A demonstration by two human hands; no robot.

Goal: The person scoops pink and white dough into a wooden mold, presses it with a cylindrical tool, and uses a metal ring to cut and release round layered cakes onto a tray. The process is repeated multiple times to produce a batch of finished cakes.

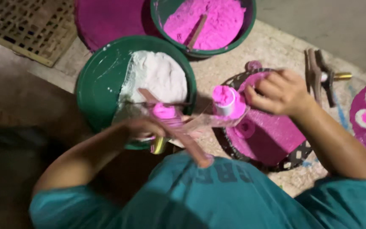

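Our left hand point(147, 127) has its fingers closed round a pink-dusted wooden stick point(176, 129). Our right hand point(278, 91) has its fingers curled, pinching pink powder over a small white mould point(226, 101) on a pink-coated round disc point(267, 127). A green bowl of white powder point(102, 85) sits just beside it; a bowl of pink powder point(217, 19) lies beyond.

Both hands point(147, 127) point(278, 91) forward, fingers curled (left grip blurred)
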